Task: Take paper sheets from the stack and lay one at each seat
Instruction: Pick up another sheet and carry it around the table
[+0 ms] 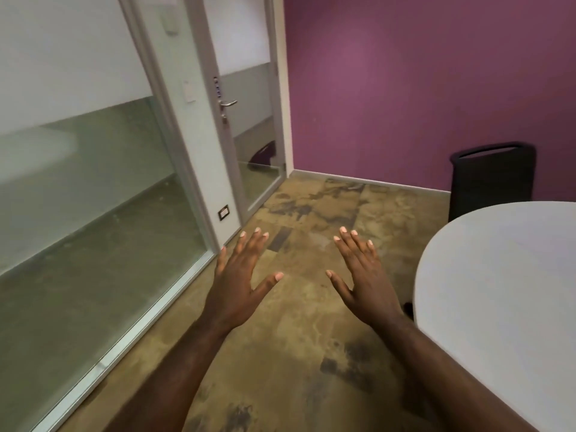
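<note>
My left hand (240, 275) and my right hand (363, 275) are held out side by side over the floor, palms down, fingers straight and spread, holding nothing. A round white table (505, 291) fills the right side of the view, to the right of my right hand. Behind its far edge stands a black chair (492, 179) with its back toward the purple wall. No paper stack or sheet is in view.
A frosted glass partition (87, 188) runs along the left. A glass door with a metal handle (229, 103) stands in the far corner beside the purple wall (405, 82). Mottled brown carpet (299, 338) lies between the partition and the table.
</note>
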Tool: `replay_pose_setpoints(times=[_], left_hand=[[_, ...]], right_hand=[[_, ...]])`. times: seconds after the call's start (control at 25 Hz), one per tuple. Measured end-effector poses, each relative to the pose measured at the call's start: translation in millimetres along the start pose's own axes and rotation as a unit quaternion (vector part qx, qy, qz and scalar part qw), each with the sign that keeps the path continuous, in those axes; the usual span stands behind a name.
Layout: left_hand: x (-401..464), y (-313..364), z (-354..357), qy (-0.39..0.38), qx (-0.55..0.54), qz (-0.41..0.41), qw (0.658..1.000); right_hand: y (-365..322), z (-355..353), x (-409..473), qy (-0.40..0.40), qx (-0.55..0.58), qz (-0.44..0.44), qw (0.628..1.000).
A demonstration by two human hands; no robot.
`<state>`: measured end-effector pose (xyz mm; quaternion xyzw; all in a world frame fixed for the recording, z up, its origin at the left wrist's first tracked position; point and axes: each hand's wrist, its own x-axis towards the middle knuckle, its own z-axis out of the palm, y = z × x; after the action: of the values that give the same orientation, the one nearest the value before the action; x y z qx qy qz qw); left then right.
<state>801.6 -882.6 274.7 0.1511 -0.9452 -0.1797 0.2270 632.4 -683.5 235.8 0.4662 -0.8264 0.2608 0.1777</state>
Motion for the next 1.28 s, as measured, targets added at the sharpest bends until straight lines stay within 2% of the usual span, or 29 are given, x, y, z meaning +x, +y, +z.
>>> replay_pose_setpoints(times=[0.28, 0.52, 0.68, 0.84, 1.04, 1.28], left_hand=[[173, -5, 77, -0.043, -0.034, 0.080, 0.995], [329, 29, 188, -0.111, -0.096, 0.196, 0.970], [409, 83, 255, -0.192, -0.151, 0.306, 0.920], [461, 159, 311, -0.255, -0.175, 0.411, 0.858], [484, 265, 386, -0.301, -0.193, 0.506, 0.785], [469, 395, 472, -0.356, -0.199, 0.583, 0.703]], right_hand=[[123, 2, 78, 0.024, -0.059, 0.080, 0.995], [227, 22, 107, 0.068, -0.135, 0.216, 0.965], [275, 14, 107, 0.107, -0.182, 0.312, 0.926], [313, -15, 80, 0.152, -0.233, 0.415, 0.866], [363, -52, 18, 0.194, -0.281, 0.504, 0.793], [418, -91, -61, 0.223, -0.309, 0.597, 0.706]])
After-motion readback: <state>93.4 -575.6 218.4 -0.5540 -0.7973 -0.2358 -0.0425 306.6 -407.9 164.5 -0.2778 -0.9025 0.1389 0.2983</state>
